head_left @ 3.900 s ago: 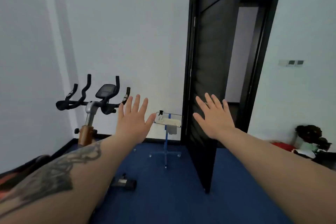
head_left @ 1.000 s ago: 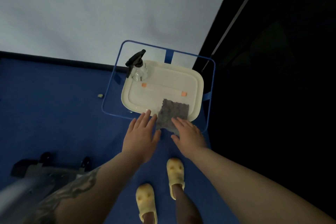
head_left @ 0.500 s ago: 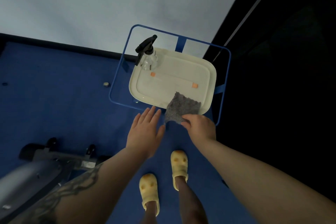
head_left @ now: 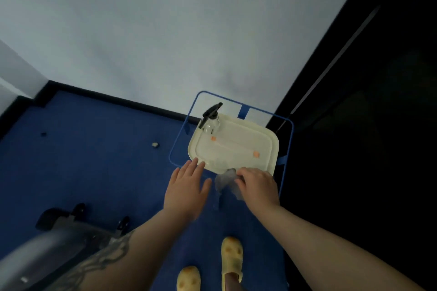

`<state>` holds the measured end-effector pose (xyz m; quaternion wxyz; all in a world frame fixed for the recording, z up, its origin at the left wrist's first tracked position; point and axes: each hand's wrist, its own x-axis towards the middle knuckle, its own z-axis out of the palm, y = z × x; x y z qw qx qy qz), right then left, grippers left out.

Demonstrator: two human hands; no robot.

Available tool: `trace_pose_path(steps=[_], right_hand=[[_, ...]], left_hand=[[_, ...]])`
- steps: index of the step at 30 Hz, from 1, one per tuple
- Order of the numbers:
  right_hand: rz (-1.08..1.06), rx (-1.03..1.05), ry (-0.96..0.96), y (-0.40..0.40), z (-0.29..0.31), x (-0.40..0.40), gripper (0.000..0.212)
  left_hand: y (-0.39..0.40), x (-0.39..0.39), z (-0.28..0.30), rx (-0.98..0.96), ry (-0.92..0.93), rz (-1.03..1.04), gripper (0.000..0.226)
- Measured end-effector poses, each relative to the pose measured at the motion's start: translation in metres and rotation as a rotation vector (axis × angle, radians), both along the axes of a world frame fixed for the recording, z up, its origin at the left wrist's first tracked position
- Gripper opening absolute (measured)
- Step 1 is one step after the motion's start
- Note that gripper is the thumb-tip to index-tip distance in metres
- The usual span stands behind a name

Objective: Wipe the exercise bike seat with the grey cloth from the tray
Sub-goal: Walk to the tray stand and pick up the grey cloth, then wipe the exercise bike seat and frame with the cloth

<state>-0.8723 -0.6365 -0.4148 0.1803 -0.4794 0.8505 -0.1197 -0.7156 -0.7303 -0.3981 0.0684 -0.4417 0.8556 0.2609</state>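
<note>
The grey cloth [head_left: 224, 181] is blurred and hangs just off the near edge of the cream tray [head_left: 267, 139], with my right hand [head_left: 259, 185] closed on it. The tray rests on a blue wire stand [head_left: 179, 144]. My left hand [head_left: 188, 186] hovers flat with fingers spread beside the cloth, its fingertips near the tray's near-left corner, holding nothing. Only the grey base of the exercise bike [head_left: 54, 243] shows at the lower left; the seat is out of view.
A clear spray bottle with a black trigger [head_left: 211, 117] stands in the tray's far-left corner. A black door [head_left: 366, 125] fills the right side, a white wall is behind the stand. My feet in yellow clogs [head_left: 231, 260] stand on blue carpet.
My right hand has gripped the grey cloth and pulled it off the tray toward me. The view has shifted, so the tray now sits further right.
</note>
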Motion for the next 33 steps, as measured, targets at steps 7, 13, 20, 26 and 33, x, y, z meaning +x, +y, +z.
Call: trace_pose_path(steps=[7,13,20,26,33], right_hand=[[0.137,-0.156,-0.009,-0.03,0.072,0.042,0.013],[0.379,-0.259,-0.002,-0.058,0.1,0.1,0.009],[0.774,-0.389,-0.095,-0.068,0.122,0.213,0.009],[1.11,-0.433,-0.103,-0.037,0.133,0.314,0.007],[1.291,-0.429,-0.133,0.045,0.158,0.421,0.009]], left_hand=[[-0.01,0.063,0.065,-0.107,-0.017,0.22,0.055],[0.016,0.148,0.092,-0.177,-0.033,0.554,0.054],[0.089,0.259,0.114,-0.236,-0.059,0.993,0.054],[0.18,0.342,0.129,-0.263,-0.051,1.308,0.052],[0.286,0.439,0.156,-0.364,-0.068,1.5,0.049]])
